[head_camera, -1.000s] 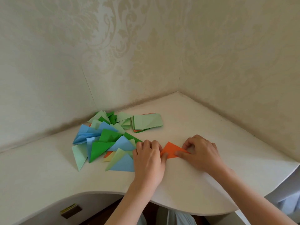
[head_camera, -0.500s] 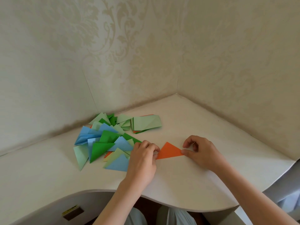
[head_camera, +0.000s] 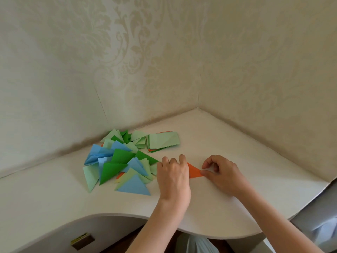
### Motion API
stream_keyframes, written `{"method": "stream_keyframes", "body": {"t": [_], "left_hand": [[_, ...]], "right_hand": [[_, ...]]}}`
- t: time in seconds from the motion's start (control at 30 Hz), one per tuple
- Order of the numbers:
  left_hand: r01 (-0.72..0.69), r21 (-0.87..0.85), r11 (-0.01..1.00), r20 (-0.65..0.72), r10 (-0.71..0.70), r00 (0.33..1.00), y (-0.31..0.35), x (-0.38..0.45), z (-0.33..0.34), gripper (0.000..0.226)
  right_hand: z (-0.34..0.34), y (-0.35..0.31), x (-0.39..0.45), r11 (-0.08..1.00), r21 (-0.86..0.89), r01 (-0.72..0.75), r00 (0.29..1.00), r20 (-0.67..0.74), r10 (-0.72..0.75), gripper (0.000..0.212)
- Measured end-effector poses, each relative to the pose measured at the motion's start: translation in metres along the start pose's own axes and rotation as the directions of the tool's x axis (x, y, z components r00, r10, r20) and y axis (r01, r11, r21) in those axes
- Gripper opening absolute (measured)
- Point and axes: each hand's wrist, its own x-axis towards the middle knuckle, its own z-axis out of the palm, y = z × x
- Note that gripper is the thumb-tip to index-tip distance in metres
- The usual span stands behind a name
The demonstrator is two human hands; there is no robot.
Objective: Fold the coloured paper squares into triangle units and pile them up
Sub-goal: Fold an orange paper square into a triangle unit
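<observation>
Pale table point(head_camera: 228, 207) is carrying your work: your left hand point(head_camera: 173, 177) is now covering more of the orange triangle point(head_camera: 194, 172), fingers curled pressing it; your right hand point(head_camera: 221, 171) is pinching its tip, sharpening the crease.

The folded triangle point(head_camera: 194, 172) between the hands is orange. The pile of triangles point(head_camera: 120, 161) mixes pale green, deep green and sky blue, with a sliver of orange. The stack of squares point(head_camera: 163, 141) shows pale green on top. The bench point(head_camera: 228, 143) is off-white; the wallpaper point(head_camera: 127, 52) is cream with a damask scroll pattern.
</observation>
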Motion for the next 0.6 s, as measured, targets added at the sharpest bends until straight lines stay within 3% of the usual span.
{"method": "stream_keyframes", "body": {"t": [0.2, 0.37, 0.43, 0.6], "left_hand": [[0.072, -0.091, 0.993, 0.049, -0.068, 0.997, -0.003, 0.006, 0.009, 0.029], [0.044, -0.452, 0.891, 0.003, -0.048, 0.999, -0.014, 0.011, 0.004, 0.011], [0.054, -0.520, 0.852, -0.028, -0.080, 0.996, -0.028, 0.013, 0.000, 0.009], [0.109, -0.472, 0.875, -0.064, -0.157, 0.986, -0.080, 0.011, -0.007, 0.012]], "right_hand": [[-0.002, 0.003, 0.003, 1.000, 0.007, -0.001, 1.000, 0.021, 0.000, 0.013], [-0.003, 0.002, 0.008, 1.000, 0.016, -0.009, 1.000, 0.022, 0.009, 0.017], [-0.003, -0.004, 0.017, 0.998, -0.015, 0.055, 0.998, -0.035, -0.056, 0.013], [0.021, -0.034, 0.049, 0.948, -0.175, 0.266, 0.948, -0.131, -0.290, 0.019]]}}
